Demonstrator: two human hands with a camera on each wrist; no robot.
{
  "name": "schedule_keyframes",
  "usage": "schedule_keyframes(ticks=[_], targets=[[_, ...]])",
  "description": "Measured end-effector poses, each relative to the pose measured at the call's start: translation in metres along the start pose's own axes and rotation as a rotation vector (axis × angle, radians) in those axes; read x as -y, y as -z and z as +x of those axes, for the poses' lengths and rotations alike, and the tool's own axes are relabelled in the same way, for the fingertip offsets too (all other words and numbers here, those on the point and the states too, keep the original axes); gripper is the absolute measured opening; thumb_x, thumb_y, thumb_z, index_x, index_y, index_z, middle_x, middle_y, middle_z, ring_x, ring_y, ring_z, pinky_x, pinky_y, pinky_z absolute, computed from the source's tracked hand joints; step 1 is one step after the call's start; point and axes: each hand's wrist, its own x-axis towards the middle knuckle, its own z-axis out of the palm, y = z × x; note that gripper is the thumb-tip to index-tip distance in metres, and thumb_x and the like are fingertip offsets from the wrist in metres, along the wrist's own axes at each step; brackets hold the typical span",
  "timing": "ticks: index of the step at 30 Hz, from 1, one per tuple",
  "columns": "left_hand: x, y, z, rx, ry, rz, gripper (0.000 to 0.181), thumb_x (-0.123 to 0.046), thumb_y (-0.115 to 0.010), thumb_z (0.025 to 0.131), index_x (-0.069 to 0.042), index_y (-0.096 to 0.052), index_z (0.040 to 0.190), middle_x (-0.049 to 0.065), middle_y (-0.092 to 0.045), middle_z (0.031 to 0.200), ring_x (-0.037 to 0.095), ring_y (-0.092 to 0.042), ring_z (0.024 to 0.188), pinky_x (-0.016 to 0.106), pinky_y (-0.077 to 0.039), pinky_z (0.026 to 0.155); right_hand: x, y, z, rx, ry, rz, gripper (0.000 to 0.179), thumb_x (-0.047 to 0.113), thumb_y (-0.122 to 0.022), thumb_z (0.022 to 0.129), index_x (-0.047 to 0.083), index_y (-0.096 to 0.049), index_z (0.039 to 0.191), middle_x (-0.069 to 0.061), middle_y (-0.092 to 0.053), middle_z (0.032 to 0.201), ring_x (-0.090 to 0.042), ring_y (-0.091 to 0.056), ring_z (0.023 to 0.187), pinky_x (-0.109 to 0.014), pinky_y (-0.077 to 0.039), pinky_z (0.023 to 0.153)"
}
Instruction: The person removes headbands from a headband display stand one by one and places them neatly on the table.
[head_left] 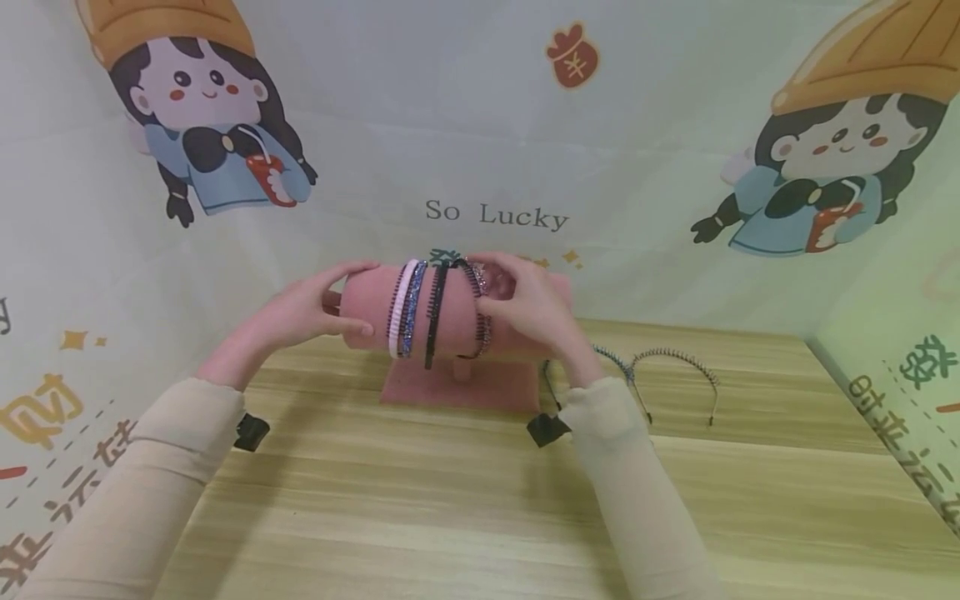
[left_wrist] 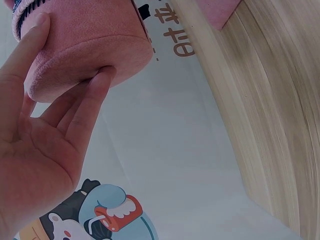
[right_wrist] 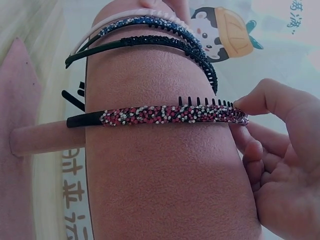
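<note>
A pink plush headband display stand [head_left: 360, 292] stands on the table, its padded roll lying sideways on a post and base. My left hand [head_left: 303, 307] grips the roll's left end. In the left wrist view the thumb [left_wrist: 37, 35] lies along its side and fingertips press into the end face. My right hand [head_left: 528, 304] pinches a headband with pink and white beads [right_wrist: 165, 114] between thumb and finger; it sits over the roll. Left of it on the roll are a black headband [right_wrist: 150, 43], a blue glittery headband [right_wrist: 145, 21] and a pale pink headband [right_wrist: 150, 13].
Right of the stand, toothed headbands [head_left: 675, 353] lie on the wooden table [head_left: 420, 500], partly behind my right forearm. A printed white cloth [head_left: 420, 108] hangs behind the table and along both sides.
</note>
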Motion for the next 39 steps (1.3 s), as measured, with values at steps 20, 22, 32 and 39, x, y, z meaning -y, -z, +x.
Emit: schedule_keyframes(ticks=[20,22,32,39], targets=[[0.004,-0.002,0.000,-0.030,0.015,0.031,0.087,-0.037,-0.079,0.084,-0.036,-0.027,0.154,0.016,-0.054,0.145,0.034,-0.064,0.121,0.057,-0.048,0.101,0.004,-0.009,-0.007,-0.048,-0.015,-0.045,0.070,0.009,-0.074,0.082,0.019,-0.045,0.146,-0.002,-0.051,0.090,-0.018,-0.047,0.077,-0.029,-0.043,0.066],[0.005,-0.004,0.001,-0.032,0.016,0.030,0.087,-0.039,-0.079,0.084,-0.037,-0.027,0.154,0.016,-0.054,0.145,0.034,-0.063,0.121,0.057,-0.048,0.102,0.005,-0.010,-0.009,-0.061,-0.029,-0.037,0.069,0.008,-0.073,0.082,0.020,-0.046,0.145,-0.003,-0.051,0.090,-0.018,-0.048,0.077,-0.028,-0.043,0.065],[0.006,-0.002,0.001,-0.049,0.030,0.033,0.087,-0.043,-0.079,0.083,-0.042,-0.027,0.153,0.015,-0.054,0.145,0.035,-0.062,0.123,0.059,-0.046,0.102,0.016,-0.008,-0.024,-0.132,-0.066,-0.116,0.064,0.004,-0.072,0.082,0.016,-0.046,0.139,-0.006,-0.064,0.089,-0.018,-0.056,0.075,-0.026,-0.048,0.059],[0.007,-0.002,0.000,-0.050,0.029,0.048,0.088,-0.044,-0.078,0.083,-0.041,-0.027,0.153,0.016,-0.056,0.143,0.034,-0.064,0.121,0.058,-0.047,0.100,0.015,-0.007,-0.030,-0.186,-0.044,-0.168,0.062,0.002,-0.073,0.078,0.014,-0.052,0.135,-0.006,-0.059,0.080,-0.020,-0.053,0.082,-0.028,-0.048,0.071]])
